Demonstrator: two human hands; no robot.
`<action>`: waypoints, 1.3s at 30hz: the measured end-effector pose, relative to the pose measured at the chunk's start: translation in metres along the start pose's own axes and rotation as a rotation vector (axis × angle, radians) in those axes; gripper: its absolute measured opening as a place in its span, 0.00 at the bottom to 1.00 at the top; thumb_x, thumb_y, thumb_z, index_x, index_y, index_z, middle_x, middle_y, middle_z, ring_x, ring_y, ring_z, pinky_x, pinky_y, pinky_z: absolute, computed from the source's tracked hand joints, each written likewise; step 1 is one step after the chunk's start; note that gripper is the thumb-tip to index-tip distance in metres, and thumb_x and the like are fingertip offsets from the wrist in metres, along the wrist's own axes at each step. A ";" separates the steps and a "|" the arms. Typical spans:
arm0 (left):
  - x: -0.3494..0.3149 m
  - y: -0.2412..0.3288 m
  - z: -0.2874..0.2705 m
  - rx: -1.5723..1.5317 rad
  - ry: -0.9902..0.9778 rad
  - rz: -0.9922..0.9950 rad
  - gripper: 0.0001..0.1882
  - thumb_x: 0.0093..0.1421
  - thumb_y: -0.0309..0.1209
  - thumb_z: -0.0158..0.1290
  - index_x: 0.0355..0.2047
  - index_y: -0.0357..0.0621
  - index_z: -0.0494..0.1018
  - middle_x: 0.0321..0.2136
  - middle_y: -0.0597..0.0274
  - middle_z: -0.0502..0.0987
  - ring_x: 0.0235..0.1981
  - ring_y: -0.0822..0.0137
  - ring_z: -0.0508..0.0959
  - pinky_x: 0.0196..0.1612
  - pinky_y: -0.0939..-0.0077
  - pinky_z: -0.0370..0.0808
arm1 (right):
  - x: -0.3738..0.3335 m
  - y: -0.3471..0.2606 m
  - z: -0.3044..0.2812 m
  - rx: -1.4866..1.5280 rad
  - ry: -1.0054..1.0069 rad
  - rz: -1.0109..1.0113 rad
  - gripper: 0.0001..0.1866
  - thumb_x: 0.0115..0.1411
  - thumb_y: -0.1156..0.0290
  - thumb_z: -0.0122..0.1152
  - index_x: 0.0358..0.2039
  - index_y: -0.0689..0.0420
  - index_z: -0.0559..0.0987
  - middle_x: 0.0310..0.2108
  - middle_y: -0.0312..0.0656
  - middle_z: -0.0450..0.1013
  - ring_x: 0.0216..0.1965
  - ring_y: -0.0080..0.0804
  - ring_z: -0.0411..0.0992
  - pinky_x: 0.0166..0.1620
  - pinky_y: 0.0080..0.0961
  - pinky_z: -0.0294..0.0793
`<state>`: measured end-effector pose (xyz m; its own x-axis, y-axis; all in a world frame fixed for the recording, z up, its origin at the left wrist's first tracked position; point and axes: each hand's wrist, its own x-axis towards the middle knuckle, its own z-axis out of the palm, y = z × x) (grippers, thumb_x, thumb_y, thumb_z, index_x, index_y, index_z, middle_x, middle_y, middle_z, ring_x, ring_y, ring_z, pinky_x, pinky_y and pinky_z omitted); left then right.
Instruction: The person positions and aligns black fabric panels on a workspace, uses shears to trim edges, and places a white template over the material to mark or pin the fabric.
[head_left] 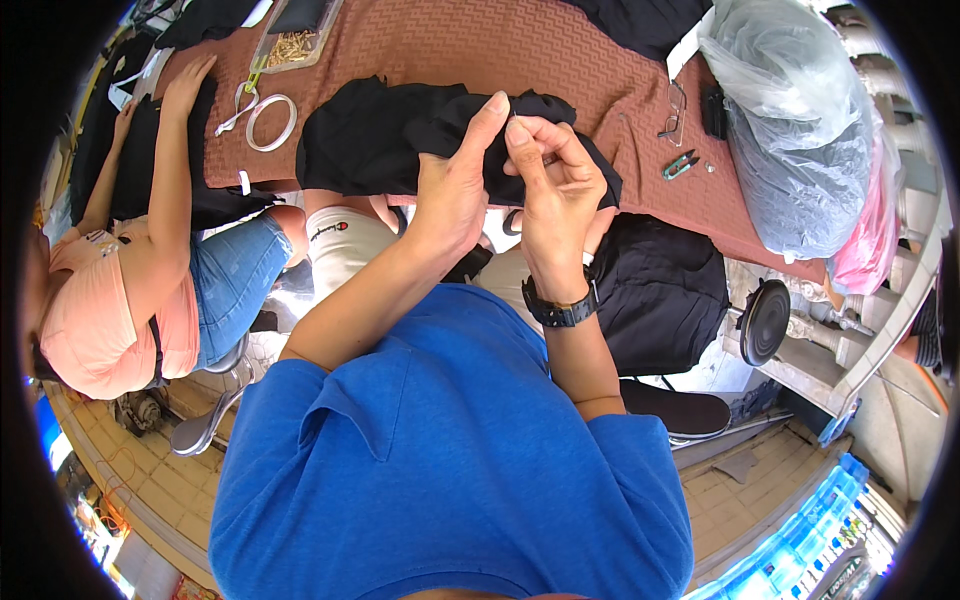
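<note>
My left hand [457, 190] is raised over the table's front edge, thumb pointing up and the other fingers curled mostly out of sight. Close beside it, my right hand [557, 185] pinches thumb and forefinger together. A thin dark thing, too small to name, shows between the two hands' fingertips. Behind and beneath them a black cloth [365, 140] lies bunched on the table, partly covered by my hands. Whether my left fingers grip some of that cloth is hidden.
On the brown tablecloth [420, 45] lie green-handled thread snips [680, 165], a white tape roll [271, 123] and a clear box of small brass-coloured pieces [292, 48]. A large plastic bag [800, 130] stands right. Black fabric [660, 295] hangs beside me; a co-worker [125, 310] sits left.
</note>
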<state>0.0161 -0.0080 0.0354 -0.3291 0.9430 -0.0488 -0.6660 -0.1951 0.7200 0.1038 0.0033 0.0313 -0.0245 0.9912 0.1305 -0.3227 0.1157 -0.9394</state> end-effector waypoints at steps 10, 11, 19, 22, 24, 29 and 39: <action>-0.001 0.002 0.000 -0.033 0.006 -0.043 0.09 0.67 0.30 0.55 0.28 0.45 0.76 0.26 0.75 0.74 0.29 0.83 0.71 0.33 0.83 0.69 | 0.000 0.006 -0.004 0.029 -0.021 0.008 0.09 0.61 0.75 0.68 0.41 0.62 0.83 0.31 0.32 0.75 0.28 0.16 0.71 0.33 0.11 0.69; 0.000 0.001 0.000 -0.028 0.010 -0.035 0.09 0.67 0.30 0.55 0.28 0.45 0.76 0.26 0.75 0.74 0.29 0.83 0.71 0.33 0.83 0.69 | 0.000 0.007 -0.004 0.032 -0.023 -0.002 0.09 0.61 0.76 0.68 0.41 0.62 0.83 0.31 0.32 0.75 0.28 0.16 0.71 0.33 0.11 0.69; 0.001 -0.001 -0.001 -0.052 0.009 -0.043 0.07 0.66 0.30 0.56 0.29 0.45 0.77 0.27 0.75 0.75 0.30 0.83 0.72 0.34 0.83 0.70 | 0.002 0.009 -0.004 0.044 -0.026 -0.009 0.08 0.61 0.76 0.67 0.41 0.63 0.83 0.31 0.32 0.74 0.30 0.16 0.71 0.36 0.12 0.73; 0.001 -0.001 -0.003 -0.048 0.010 -0.036 0.07 0.66 0.30 0.57 0.30 0.45 0.77 0.27 0.75 0.75 0.30 0.83 0.72 0.35 0.83 0.70 | 0.002 0.009 -0.003 0.043 -0.021 0.013 0.07 0.62 0.76 0.67 0.40 0.63 0.83 0.31 0.32 0.74 0.30 0.16 0.72 0.36 0.13 0.73; 0.001 -0.002 -0.002 -0.057 0.018 -0.043 0.07 0.66 0.29 0.57 0.30 0.45 0.77 0.28 0.75 0.76 0.30 0.83 0.72 0.35 0.83 0.70 | 0.003 0.010 -0.003 0.040 -0.028 0.017 0.07 0.62 0.76 0.66 0.40 0.63 0.83 0.31 0.32 0.75 0.31 0.16 0.72 0.36 0.13 0.73; 0.003 -0.009 -0.005 -0.048 0.030 -0.018 0.06 0.66 0.30 0.57 0.31 0.44 0.78 0.28 0.75 0.76 0.30 0.83 0.72 0.35 0.83 0.69 | 0.006 0.009 -0.003 0.036 -0.017 0.042 0.06 0.61 0.76 0.67 0.38 0.63 0.84 0.29 0.32 0.72 0.29 0.17 0.71 0.33 0.15 0.75; 0.002 -0.014 -0.003 0.083 0.043 0.041 0.09 0.69 0.33 0.54 0.30 0.47 0.75 0.27 0.76 0.72 0.30 0.84 0.68 0.35 0.82 0.66 | 0.011 0.007 -0.009 0.126 -0.033 0.250 0.07 0.61 0.73 0.68 0.38 0.62 0.82 0.31 0.36 0.78 0.30 0.21 0.74 0.36 0.17 0.73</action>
<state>0.0228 -0.0039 0.0228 -0.3844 0.9220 -0.0460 -0.5941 -0.2090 0.7768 0.1098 0.0154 0.0234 -0.1481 0.9850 -0.0886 -0.4182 -0.1436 -0.8969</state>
